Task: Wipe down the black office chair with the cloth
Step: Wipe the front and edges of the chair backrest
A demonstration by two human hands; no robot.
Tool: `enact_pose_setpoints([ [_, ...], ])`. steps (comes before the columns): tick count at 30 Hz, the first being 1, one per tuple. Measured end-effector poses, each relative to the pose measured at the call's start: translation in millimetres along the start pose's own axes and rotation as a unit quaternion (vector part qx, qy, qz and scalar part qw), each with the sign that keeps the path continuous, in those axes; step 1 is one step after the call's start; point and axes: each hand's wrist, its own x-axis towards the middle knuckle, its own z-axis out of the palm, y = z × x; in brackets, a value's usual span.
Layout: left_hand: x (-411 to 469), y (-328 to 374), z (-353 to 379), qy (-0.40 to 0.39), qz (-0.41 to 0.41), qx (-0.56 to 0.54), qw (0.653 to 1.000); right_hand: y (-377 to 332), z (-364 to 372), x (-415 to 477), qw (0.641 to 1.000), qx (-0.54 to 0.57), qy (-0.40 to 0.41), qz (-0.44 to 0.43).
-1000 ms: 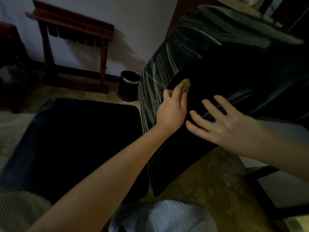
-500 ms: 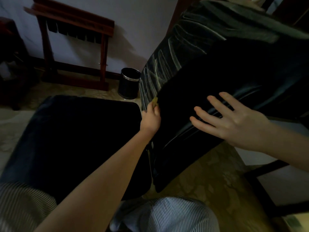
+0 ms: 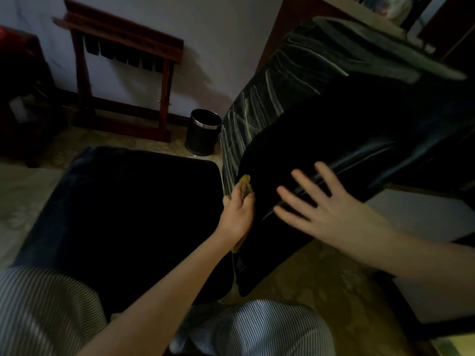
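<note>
My left hand (image 3: 237, 217) is curled closed around a small yellow-green cloth (image 3: 245, 185), which pokes out above my fingertips; the cloth presses against the edge of the black office chair's (image 3: 334, 129) backrest, where its pale-streaked side meets the darker face; a scrap of the same cloth shows just below my wrist. Just to the right of that grip, my right hand (image 3: 331, 214) lies flat and open on the backrest, fingers spread, gripping nothing; the hand is slightly blurred. The backrest tilts up and away to the upper right of the cloth. To the left of my grip lies the chair's dark seat cushion (image 3: 123, 222). Beyond the cloth, on the floor, stands a small black bin (image 3: 203, 132) with a metal rim; further left, a dark red wooden rack (image 3: 123, 73) stands against the pale wall. Below my arms are my striped trouser knees (image 3: 270, 330).
</note>
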Motion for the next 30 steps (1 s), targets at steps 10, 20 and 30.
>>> enact_pose_setpoints([
  [10,27,23,4,0.015,0.178,0.095,0.979,-6,26,18,0.995,-0.013,-0.038,-0.089],
  [20,107,23,7,0.061,0.153,0.058,0.985,-7,36,12,0.992,-0.082,-0.008,-0.097],
  [30,72,-68,7,0.079,0.006,-0.043,0.996,-6,38,13,0.989,-0.103,0.014,-0.103],
])
